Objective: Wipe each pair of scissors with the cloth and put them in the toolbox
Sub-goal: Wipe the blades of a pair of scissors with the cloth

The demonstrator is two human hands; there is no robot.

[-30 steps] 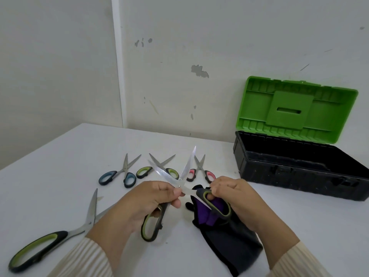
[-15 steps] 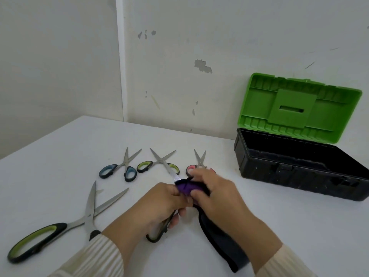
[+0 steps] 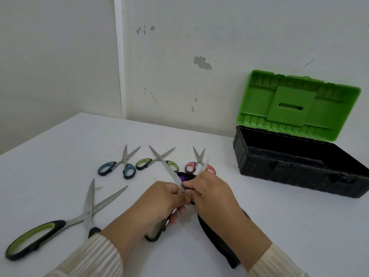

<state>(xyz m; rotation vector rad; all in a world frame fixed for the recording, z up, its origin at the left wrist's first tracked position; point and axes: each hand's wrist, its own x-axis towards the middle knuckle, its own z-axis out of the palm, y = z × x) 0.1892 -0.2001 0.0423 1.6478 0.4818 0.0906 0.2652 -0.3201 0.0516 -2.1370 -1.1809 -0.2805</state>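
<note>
Scissors (image 3: pixel 171 172) between left hand (image 3: pixel 157 204) and right hand (image 3: pixel 213 194), cloth (image 3: pixel 219 248) against blade edge.

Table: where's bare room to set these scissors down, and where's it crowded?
Bare: the wide stretch in front of the toolbox, right of the right hand and cloth; also the far left corner behind the blue scissors. Crowded: past the left hand, where green scissors and pink scissors continue that row, and by the big scissors at left.

Left hand (image 3: pixel 157 206) gripping scissors (image 3: pixel 171 172), right hand (image 3: pixel 213 193) pinching cloth (image 3: pixel 218 241), touching
</note>
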